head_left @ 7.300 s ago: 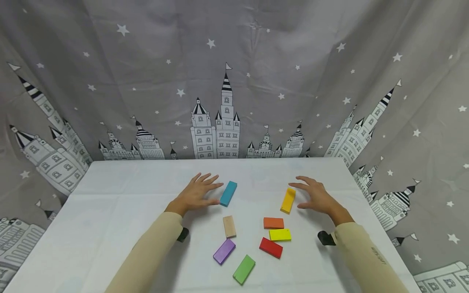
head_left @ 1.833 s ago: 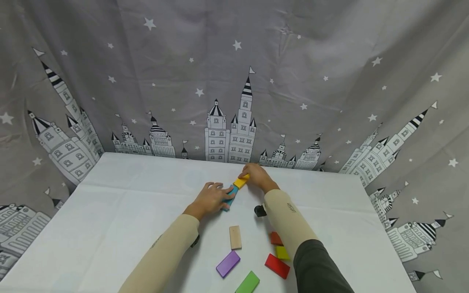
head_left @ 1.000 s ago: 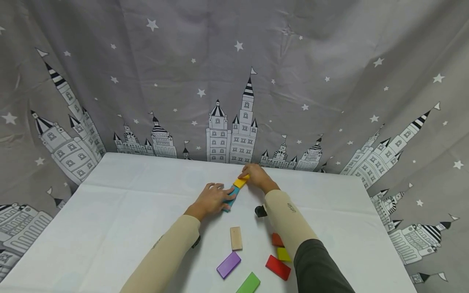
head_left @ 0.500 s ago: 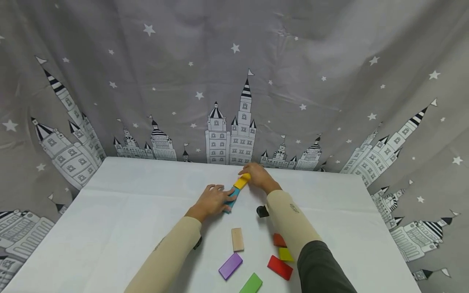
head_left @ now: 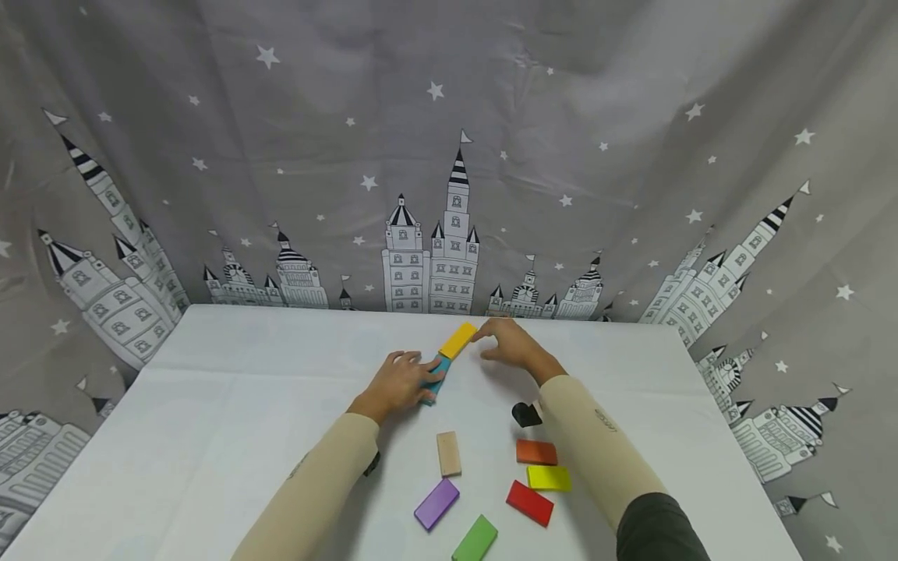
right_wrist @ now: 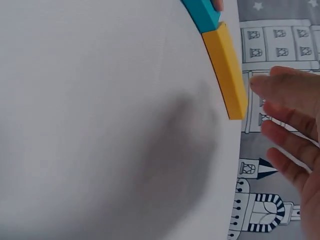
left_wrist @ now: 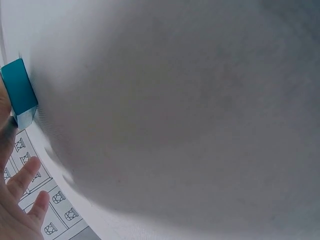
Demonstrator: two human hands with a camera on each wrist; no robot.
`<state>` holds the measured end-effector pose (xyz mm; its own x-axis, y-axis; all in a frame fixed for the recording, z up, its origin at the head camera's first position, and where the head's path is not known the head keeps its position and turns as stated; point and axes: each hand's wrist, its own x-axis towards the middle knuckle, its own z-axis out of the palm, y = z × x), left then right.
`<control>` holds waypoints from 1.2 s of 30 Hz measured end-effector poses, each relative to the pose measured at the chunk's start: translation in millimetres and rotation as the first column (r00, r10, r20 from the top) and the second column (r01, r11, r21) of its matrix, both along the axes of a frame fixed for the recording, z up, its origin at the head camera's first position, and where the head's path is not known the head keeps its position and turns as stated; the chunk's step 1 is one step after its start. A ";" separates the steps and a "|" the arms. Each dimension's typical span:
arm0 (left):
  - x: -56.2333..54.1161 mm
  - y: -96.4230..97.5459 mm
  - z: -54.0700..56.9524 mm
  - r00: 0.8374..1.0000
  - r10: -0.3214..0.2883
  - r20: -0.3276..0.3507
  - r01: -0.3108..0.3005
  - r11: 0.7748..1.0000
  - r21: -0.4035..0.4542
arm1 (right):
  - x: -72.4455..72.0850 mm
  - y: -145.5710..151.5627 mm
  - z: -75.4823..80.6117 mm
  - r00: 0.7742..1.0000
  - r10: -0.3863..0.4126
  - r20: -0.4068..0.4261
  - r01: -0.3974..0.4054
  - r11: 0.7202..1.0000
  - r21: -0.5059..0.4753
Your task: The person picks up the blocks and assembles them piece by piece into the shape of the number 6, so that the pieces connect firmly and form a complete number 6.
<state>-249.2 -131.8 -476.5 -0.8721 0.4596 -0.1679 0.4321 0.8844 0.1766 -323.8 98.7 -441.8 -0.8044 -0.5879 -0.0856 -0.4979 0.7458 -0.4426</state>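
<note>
A blue block lies near the back of the white table, and my left hand holds it between thumb and fingers. End to end with it lies an amber-yellow block, angled slightly away from the blue one's line. My right hand is just right of the amber block's far end, fingers relaxed and holding nothing. In the right wrist view the amber block meets the blue block at one end, with that hand's fingers apart from it. The left wrist view shows the blue block's end beside the fingers.
Nearer the front lie a plain wooden block, a purple block, a green block, a red block, a bright yellow block and an orange block. A grey castle-print curtain hangs behind the table.
The blocks started apart; my right hand brought the amber block against the blue one's end. Now it has let go and drawn back to the right, while my left hand stays on the blue block.
</note>
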 end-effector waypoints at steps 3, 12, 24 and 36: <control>0.4 0.1 -0.5 1.000 -0.001 -0.010 0.001 1.000 -0.003 | 10.8 9.0 2.0 1.000 0.010 0.012 -0.010 1.000 -0.019; 1.4 0.7 1.4 1.000 -0.004 -0.014 0.004 1.000 0.023 | 48.3 33.6 9.8 0.999 -0.030 0.041 0.032 0.998 -0.050; -2.6 0.4 -3.1 1.000 -0.002 -0.007 0.002 1.000 0.017 | 96.1 67.1 3.6 0.991 -0.071 0.113 0.086 0.987 -0.134; -2.3 0.0 -1.0 1.000 -0.003 -0.002 0.003 1.000 0.029 | 125.9 89.7 -13.9 0.992 -0.030 0.123 0.050 0.986 -0.162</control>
<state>-251.6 -131.9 -477.6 -0.8713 0.4665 -0.1525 0.4348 0.8778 0.2009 -197.9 188.5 -455.6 -0.8173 -0.5696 -0.0873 -0.4053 0.6760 -0.6154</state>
